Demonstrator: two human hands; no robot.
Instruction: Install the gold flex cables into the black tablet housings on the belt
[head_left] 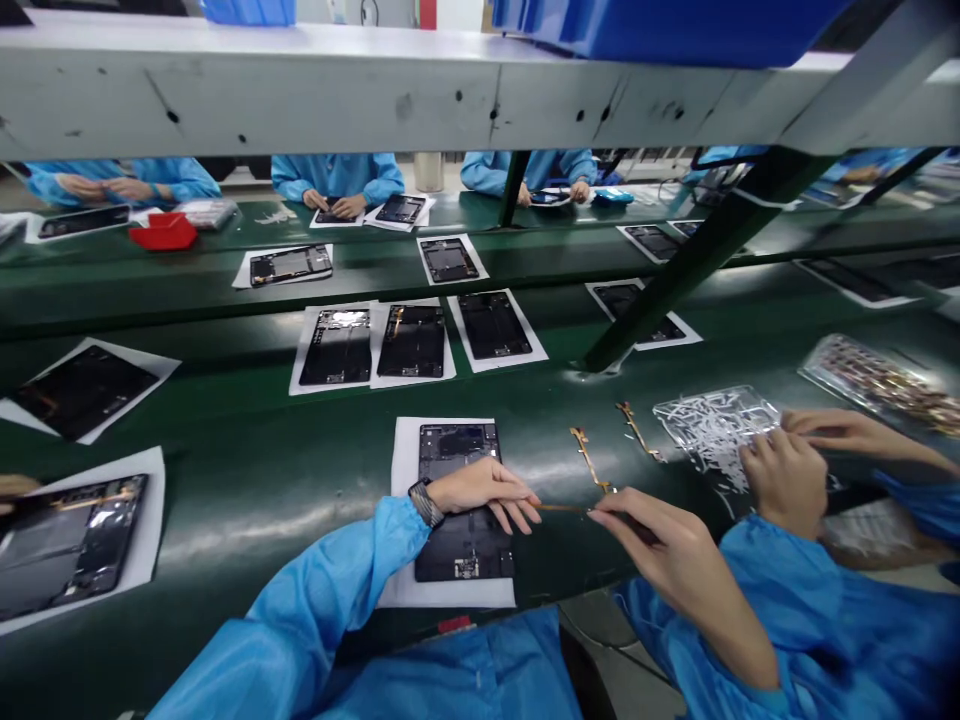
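My left hand [487, 490] rests on a black tablet chassis [461, 455] that lies on white paper, its fingers pinched round the left end of a thin gold flex cable [559, 508]. My right hand [660, 535] pinches the other end of that cable just right of the chassis. Two more gold flex cables [589, 460] lie loose on the green belt beyond my hands.
A neighbour's hands [795, 455] work at a clear tray of white parts [712, 420] on my right, with another parts tray [877, 380] behind. Several chassis on paper [412, 342] line the green belt [247, 470]. Workers in blue sit opposite. A metal shelf [375, 90] hangs overhead.
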